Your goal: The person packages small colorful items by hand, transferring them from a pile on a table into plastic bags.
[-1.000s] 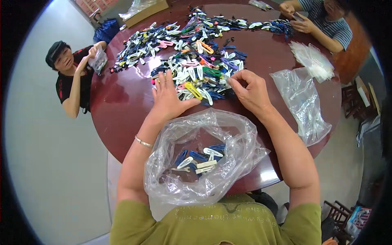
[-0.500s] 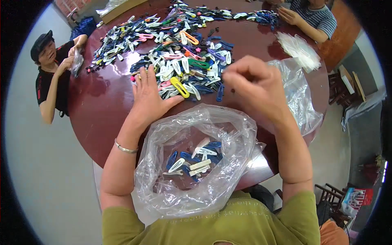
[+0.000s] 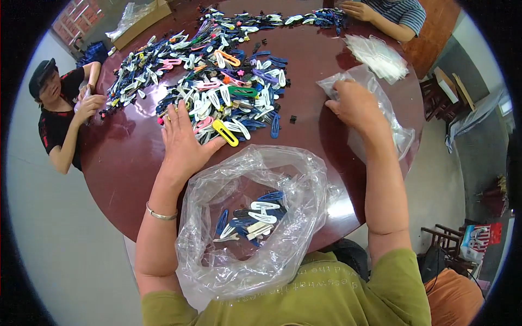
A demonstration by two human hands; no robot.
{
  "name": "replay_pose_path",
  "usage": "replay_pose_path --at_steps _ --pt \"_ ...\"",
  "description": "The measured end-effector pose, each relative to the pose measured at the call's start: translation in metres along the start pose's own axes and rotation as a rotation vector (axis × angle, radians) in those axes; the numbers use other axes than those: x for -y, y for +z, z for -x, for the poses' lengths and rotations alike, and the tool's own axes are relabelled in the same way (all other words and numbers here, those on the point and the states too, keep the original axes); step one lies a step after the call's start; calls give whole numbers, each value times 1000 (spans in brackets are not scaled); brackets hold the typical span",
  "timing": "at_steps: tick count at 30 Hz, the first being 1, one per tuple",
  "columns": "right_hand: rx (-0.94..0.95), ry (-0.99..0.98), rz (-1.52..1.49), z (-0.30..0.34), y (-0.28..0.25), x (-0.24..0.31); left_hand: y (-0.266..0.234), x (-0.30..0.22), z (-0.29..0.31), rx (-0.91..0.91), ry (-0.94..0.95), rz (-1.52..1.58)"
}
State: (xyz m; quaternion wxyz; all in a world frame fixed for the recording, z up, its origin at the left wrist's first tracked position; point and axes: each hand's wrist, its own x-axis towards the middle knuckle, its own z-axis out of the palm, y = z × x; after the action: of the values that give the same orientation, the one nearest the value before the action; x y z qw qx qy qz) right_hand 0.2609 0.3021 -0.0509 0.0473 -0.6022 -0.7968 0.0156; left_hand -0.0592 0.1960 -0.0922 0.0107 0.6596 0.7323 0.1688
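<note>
My left hand [image 3: 182, 142] lies with fingers spread against the near left edge of a big pile of hair clips [image 3: 212, 98]. Its thumb reaches beside a yellow snap clip [image 3: 225, 133]. At the right, my right hand [image 3: 360, 107] is closed on a clear plastic bag [image 3: 399, 136], its fingers curled and partly hidden; part of the bag sticks out left of them. Close to my body stands another clear plastic bag [image 3: 196, 228], its mouth wide and rim rolled down. Inside lie several white snap clips [image 3: 262, 217], blue clips [image 3: 222, 221] and pale flat clips [image 3: 260, 229].
A fan of flat clear sleeves [image 3: 378, 57] lies on the round dark-red table [image 3: 130, 179] at far right. One person [image 3: 65, 114] sits at the left, another [image 3: 391, 19] at the far right. A cardboard box [image 3: 141, 26] stands at far left.
My right hand has moved right, from beside the pile onto the clear bag, whose edge now reaches farther left. My left hand stays at the pile. The whole view has shifted slightly.
</note>
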Motion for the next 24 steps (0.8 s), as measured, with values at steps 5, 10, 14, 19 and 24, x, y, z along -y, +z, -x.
replay_pose_path --at_steps 5,10,14,19,24 --pt "-271 -179 -154 11 -1 32 -4 -4 5 -32 -35 31" --pt "-150 -647 -593 24 4 59 -24 -12 10 -13 -86 -27" --pt "-143 -715 -419 16 21 63 -26 -13 12 -23 41 33" --pt "-152 -735 -436 12 19 62 -13 -11 7 -122 345 72" --pt "-239 -676 -647 10 20 63 -16 -19 3 -199 494 49"
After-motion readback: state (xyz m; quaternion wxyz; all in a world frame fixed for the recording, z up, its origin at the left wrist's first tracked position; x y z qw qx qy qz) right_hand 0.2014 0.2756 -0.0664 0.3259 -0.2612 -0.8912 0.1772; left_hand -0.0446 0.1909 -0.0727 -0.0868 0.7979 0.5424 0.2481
